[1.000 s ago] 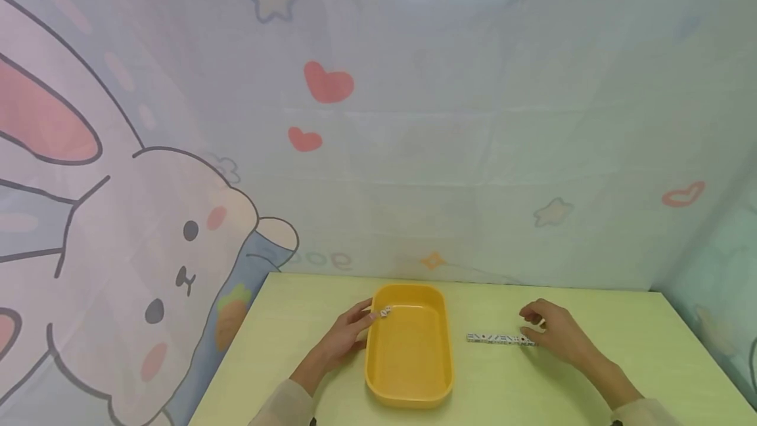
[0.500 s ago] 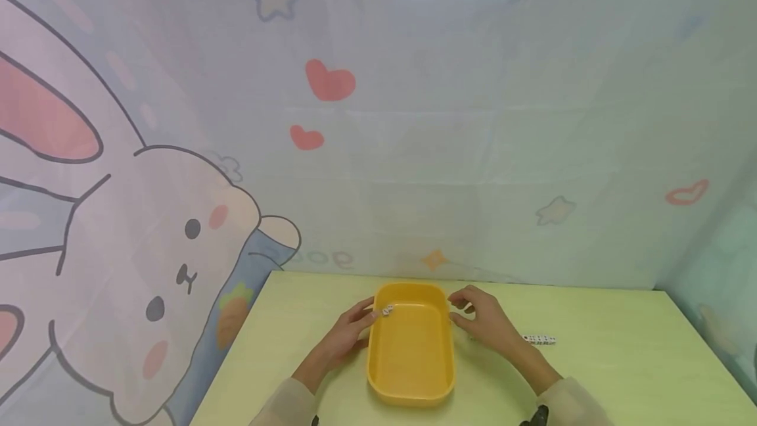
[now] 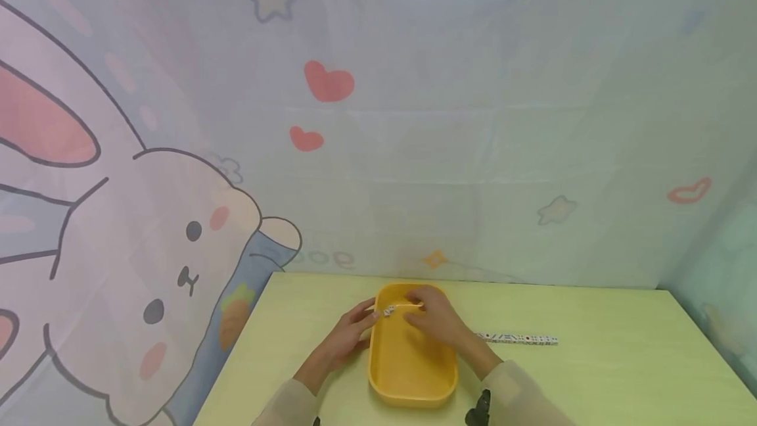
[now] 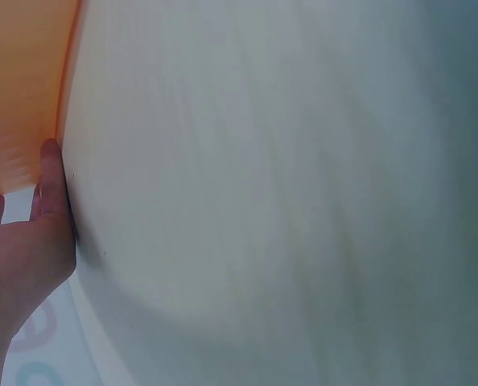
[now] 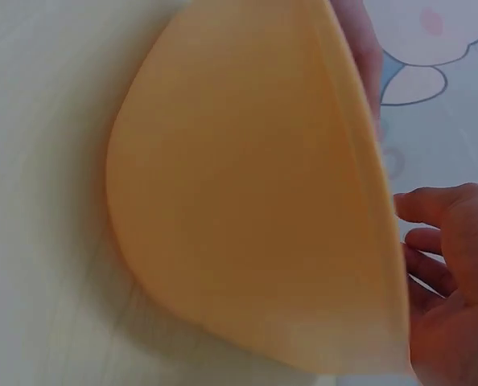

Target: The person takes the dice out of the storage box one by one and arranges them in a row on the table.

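Observation:
My left hand rests against the left side of the yellow tray, its fingers extended along the outer wall and the thumb at the rim. Inside the tray's far left corner lie a few small white dice, close to the left thumb. Over the tray's far half hovers my right hand, thumb and index finger apart with nothing visible between them. In the right wrist view, the right hand shows past the tray rim, fingers loosely bent. To the right of the tray stands a straight row of white dice, its left end behind the right forearm.
The pale yellow-green table reaches back to a printed cloth with a rabbit, hearts and stars. Another cloth wall stands at the right side. Both forearms wear light sleeves.
My right hand has moved left, from the dice row's right end past the tray's right rim to above its inside. The right end of the row is now uncovered. The left hand stays put.

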Demonstrator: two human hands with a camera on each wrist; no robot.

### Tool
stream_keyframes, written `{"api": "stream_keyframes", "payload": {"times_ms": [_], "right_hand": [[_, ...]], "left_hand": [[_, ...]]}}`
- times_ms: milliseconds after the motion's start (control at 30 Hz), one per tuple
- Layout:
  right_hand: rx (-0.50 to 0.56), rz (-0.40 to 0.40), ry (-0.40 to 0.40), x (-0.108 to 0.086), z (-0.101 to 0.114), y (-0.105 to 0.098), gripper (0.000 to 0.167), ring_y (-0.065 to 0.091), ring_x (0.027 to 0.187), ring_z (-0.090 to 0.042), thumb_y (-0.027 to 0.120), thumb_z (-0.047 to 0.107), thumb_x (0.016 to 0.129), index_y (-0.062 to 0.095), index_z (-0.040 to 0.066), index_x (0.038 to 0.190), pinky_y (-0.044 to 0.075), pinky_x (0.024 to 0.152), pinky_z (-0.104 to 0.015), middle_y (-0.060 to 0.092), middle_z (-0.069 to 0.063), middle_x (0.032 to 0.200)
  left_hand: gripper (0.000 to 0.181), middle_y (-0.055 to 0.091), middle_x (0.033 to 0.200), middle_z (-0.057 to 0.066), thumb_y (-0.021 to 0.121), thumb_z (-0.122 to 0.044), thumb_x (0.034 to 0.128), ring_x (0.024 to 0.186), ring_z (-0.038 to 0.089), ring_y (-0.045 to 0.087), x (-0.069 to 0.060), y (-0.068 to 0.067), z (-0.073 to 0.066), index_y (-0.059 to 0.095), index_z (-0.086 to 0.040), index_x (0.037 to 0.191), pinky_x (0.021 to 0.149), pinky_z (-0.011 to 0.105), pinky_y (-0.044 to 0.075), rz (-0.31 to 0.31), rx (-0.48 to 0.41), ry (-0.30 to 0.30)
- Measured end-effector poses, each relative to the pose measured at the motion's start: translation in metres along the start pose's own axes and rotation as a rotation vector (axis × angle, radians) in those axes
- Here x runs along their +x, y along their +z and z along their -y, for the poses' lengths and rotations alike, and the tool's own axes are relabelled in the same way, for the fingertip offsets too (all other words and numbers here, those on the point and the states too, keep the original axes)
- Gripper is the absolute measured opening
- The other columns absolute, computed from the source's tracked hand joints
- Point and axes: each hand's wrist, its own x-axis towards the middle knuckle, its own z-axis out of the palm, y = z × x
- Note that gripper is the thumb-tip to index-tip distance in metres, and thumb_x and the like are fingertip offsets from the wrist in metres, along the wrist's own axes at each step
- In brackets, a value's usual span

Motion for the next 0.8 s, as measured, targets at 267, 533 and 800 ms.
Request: {"api": "stream_keyframes", "payload": {"times_ms": [267,533,800], "right_hand": [[-0.088,0.066,0.044,0.018,-0.002,0.021,0.043,0.066,0.116,-0.041,0.080,0.011,0.091,0.068,-0.008,0.128,0.053,0.102,-0.058,0.070,-0.022,0.125],[-0.140,0.156,0.007,0.016,-0.014,0.033,0.041,0.060,0.129,-0.040,0.071,0.011,0.099,0.063,-0.006,0.136,0.045,0.113,-0.056,0.065,-0.021,0.135],[-0.266,0.192,-0.099,0.016,-0.013,0.039,0.034,0.058,0.127,-0.043,0.058,0.001,0.103,0.063,-0.009,0.135,0.045,0.112,-0.058,0.063,-0.024,0.134]], "left_hand": [[0.063,0.040,0.161,0.028,0.057,-0.031,0.1120,0.139,0.041,0.053,0.002,-0.001,0.003,0.033,-0.006,0.165,0.106,0.050,0.054,-0.001,-0.012,0.008],[0.064,0.040,0.161,0.028,0.057,-0.031,0.1118,0.137,0.038,0.055,0.002,0.000,0.007,0.033,-0.006,0.166,0.104,0.047,0.056,-0.004,-0.019,0.017],[0.066,0.038,0.162,0.029,0.058,-0.031,0.1116,0.138,0.040,0.054,-0.001,0.000,0.006,0.032,-0.005,0.166,0.105,0.048,0.055,-0.008,-0.019,0.008]]}}
